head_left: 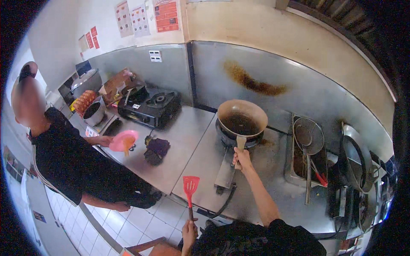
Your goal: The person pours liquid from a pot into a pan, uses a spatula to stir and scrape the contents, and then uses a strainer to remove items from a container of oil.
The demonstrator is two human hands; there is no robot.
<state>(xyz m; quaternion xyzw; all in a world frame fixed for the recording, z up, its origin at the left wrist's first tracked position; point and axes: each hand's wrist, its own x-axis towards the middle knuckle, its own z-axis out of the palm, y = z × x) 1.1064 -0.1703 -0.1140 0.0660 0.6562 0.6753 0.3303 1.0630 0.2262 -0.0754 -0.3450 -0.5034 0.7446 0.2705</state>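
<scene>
My right hand (243, 158) is closed round the pale handle of a deep frying pan (252, 109). The pan rests on, or just over, a single gas burner (225, 168), tilted so its dark, oily-looking inside faces me. Low in the picture, my left hand (189, 232) grips the brown handle of a red slotted spatula (191, 186). The spatula's head points up and away from me, in front of the counter's near edge and apart from the pan.
At the left a person holds a pink plate (123, 141) with orange-yellow food over the counter. A dark cloth (157, 150) lies nearby, before a black portable stove (149, 106). On the right are a strainer (308, 135) over a metal tray and a black wok (356, 162).
</scene>
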